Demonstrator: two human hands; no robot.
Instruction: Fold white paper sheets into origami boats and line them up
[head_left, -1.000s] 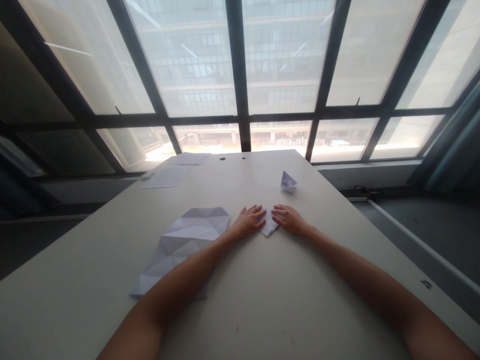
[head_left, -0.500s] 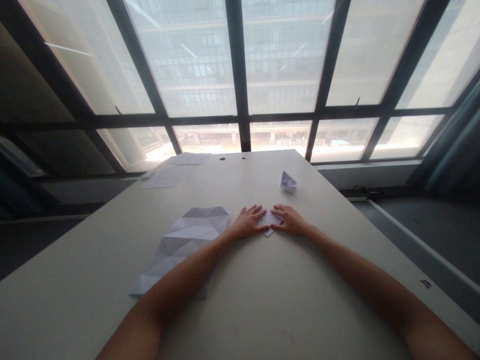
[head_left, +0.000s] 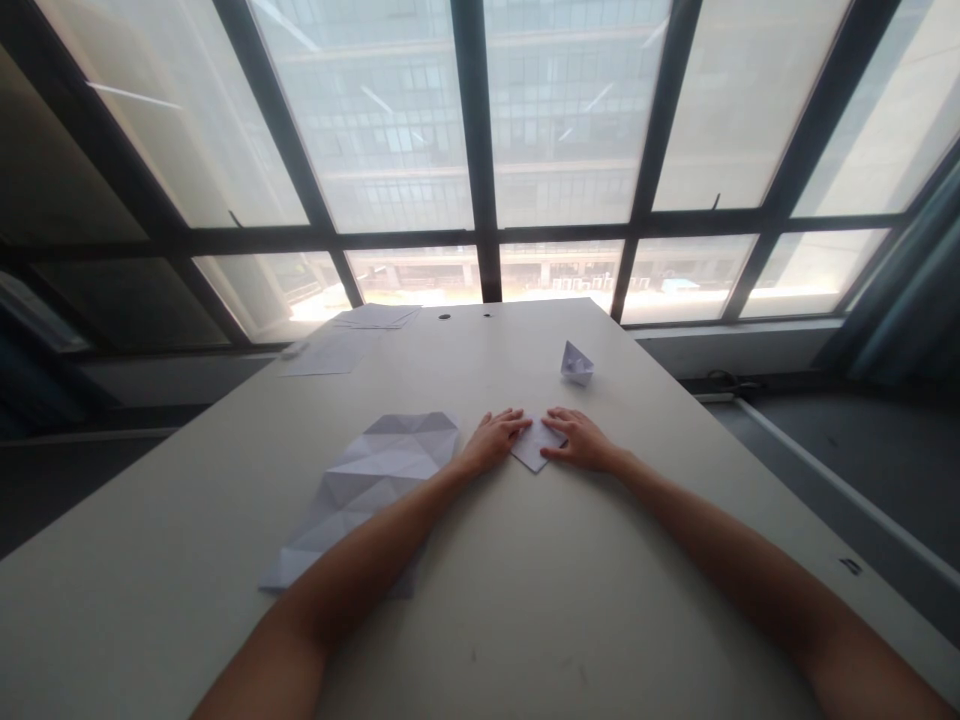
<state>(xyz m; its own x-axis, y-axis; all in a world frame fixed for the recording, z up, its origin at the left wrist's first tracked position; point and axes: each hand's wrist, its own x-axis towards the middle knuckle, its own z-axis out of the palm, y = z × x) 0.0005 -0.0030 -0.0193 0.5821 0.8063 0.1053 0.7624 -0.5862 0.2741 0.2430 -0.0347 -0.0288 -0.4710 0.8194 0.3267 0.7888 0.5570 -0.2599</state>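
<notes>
The grip of the left hand and that of the right hand are flat and spread, fingers touching opposite sides of a small folded paper on the bench between them. Beyond the right hand stands a folded paper boat; the left forearm partly hides a large creased sheet. Loose sheets lie far left.

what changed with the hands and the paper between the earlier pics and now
The bare left hand has drawn its thumb back leftward, uncovering more of the small white folded paper. The bare right hand has brought its thumb in over the paper's near right edge since the first picture. Both hands still touch it. The white folded-paper boat and large creased white sheet stayed put.
</notes>
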